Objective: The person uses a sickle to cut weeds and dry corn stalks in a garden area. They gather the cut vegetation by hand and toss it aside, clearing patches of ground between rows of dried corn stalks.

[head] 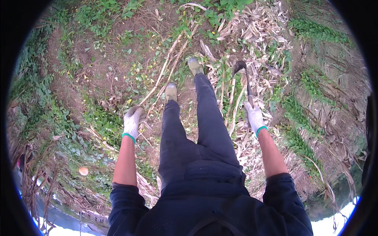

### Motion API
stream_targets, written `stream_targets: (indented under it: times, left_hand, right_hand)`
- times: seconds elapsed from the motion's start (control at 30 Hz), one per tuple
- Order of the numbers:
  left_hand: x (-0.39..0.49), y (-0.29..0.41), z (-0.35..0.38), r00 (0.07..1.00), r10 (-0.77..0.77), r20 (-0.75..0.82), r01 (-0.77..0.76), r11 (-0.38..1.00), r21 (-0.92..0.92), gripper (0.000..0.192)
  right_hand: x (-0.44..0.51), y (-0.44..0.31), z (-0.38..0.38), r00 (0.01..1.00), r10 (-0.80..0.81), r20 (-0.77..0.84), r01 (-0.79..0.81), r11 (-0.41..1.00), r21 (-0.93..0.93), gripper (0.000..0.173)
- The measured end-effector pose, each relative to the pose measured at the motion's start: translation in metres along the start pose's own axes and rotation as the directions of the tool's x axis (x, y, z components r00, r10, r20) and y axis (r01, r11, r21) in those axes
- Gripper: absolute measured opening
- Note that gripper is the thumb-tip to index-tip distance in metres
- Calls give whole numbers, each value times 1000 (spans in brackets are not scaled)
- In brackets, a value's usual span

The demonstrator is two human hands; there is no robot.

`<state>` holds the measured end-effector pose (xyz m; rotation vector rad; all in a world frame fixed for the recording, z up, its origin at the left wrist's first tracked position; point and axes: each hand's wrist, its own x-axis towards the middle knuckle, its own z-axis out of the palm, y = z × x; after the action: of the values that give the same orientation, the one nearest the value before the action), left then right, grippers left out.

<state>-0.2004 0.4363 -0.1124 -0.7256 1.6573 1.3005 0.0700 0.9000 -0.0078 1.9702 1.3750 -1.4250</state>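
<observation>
My right hand, in a white knit glove with a green cuff, is closed around the handle of a sickle. The sickle's dark curved blade points away from me and hooks to the left, above dry leaves and stalks. My left hand, gloved the same way, is at the left with its fingers curled. Long dry stalks run from beside its fingers up past my shoes; whether the fingers hold them is not clear. Both shoes stand on soil between low green plants.
A heap of dry corn husks and leaves lies along the right. Rows of green plants grow farther right. Low vines and bare soil spread on the left, with upright dry stalks at the lower left.
</observation>
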Motion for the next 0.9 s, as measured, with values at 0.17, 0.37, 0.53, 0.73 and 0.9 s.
stream_targets:
  times: [0.17,0.37,0.53,0.73,0.9]
  left_hand:
    - [42,-17,31,989,-104,-105,104,995,-7,33]
    - [210,22,153,982,161,-102,-99,888,449,76]
    - [381,63,276,946,324,30,-224,581,782,116]
    - [455,13,333,960,12,278,-224,625,748,114]
    - [467,-12,339,929,-59,365,-109,901,421,106]
  right_hand:
    - [127,-90,87,998,-59,-38,55,993,-103,36]
    - [220,-137,140,973,-211,91,190,962,197,35]
    - [247,-145,134,945,-328,-11,328,943,57,22]
    - [280,-127,112,952,-303,41,305,949,-76,18]
    - [276,-119,134,991,-123,47,122,992,23,20]
